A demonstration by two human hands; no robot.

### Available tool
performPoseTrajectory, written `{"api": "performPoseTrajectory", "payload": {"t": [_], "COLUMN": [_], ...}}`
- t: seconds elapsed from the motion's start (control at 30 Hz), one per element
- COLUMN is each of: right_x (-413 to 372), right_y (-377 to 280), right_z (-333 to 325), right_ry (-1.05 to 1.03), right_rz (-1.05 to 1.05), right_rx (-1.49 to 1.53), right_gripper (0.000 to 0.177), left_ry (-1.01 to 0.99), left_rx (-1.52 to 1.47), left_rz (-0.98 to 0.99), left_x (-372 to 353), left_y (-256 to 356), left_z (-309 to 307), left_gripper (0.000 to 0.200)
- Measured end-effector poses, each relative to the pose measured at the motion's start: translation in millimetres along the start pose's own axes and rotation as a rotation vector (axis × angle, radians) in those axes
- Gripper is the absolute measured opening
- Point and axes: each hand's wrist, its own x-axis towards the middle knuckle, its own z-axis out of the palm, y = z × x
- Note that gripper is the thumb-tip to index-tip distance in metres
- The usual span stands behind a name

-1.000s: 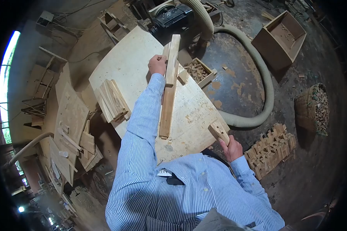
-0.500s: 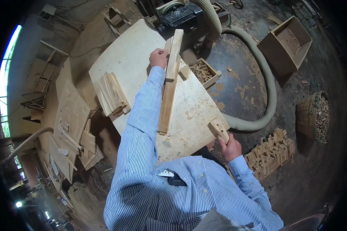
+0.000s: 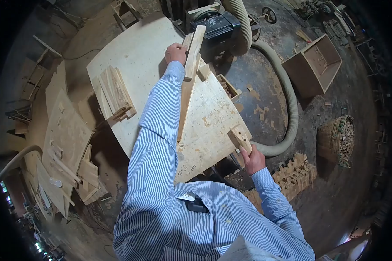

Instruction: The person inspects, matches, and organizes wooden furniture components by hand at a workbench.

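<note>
While the left hand [image 3: 175, 53] reaches far across the pale table [image 3: 148, 39], its fingers are curled against the side of a long wooden stick [image 3: 196, 52] and the shorter piece lying along it; whether they clasp the wood or only press on it, I cannot tell. The stick lies near the table's far right edge, above a brown rail [image 3: 185, 108] partly hidden by the sleeve [image 3: 159, 117], with its far end just in front of the motor [image 3: 222, 25]. At the near right corner, the right hand [image 3: 253, 161] has thumb and fingers wrapped around a short block [image 3: 239, 138] marked with dark holes. Uneven pressure from the left hand could make the stick skew against the rail, and the outstretched arm probably leaves little force to correct it. Sideways pressure might also push the small block [image 3: 203, 72] beside the stick over the edge, towards the box of scraps [image 3: 227, 87]. A loosened right-hand grasp could let the holed block slip off the corner. The stacked boards [image 3: 113, 92] lie apart from the left forearm, but a wide elbow swing might knock them askew.
</note>
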Motion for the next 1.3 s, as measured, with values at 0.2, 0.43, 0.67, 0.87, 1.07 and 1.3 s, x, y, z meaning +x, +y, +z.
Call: {"api": "performPoseTrajectory", "payload": {"t": [0.2, 0.43, 0.67, 0.87, 1.07, 1.3], "right_x": [0, -6, -2, 1, 0, 0], "right_y": [12, 16, 15, 8, 0, 3], "right_z": [8, 21, 16, 10, 7, -6], "right_ry": [0.063, 0.059, 0.087, 0.096, 0.109, 0.122], "right_rz": [-0.049, -0.046, -0.032, -0.006, -0.002, -0.022], "right_rx": [0.015, -0.011, -0.005, -0.036, -0.037, 0.012], "right_gripper": [0.051, 0.052, 0.052, 0.051, 0.053, 0.055], "left_ry": [0.047, 0.051, 0.05, 0.1, 0.165, -0.088], "left_rx": [0.072, 0.142, 0.132, 0.162, -0.031, -0.79], "left_rz": [0.025, 0.048, 0.056, 0.078, 0.108, -0.031], "left_x": [-12, -17, -13, -14, -18, -66], "left_y": [8, -6, 5, -1, -3, -20], "left_z": [-3, -12, -7, 10, 9, -27], "left_gripper": [0.021, 0.021, 0.021, 0.022, 0.023, 0.047]}}
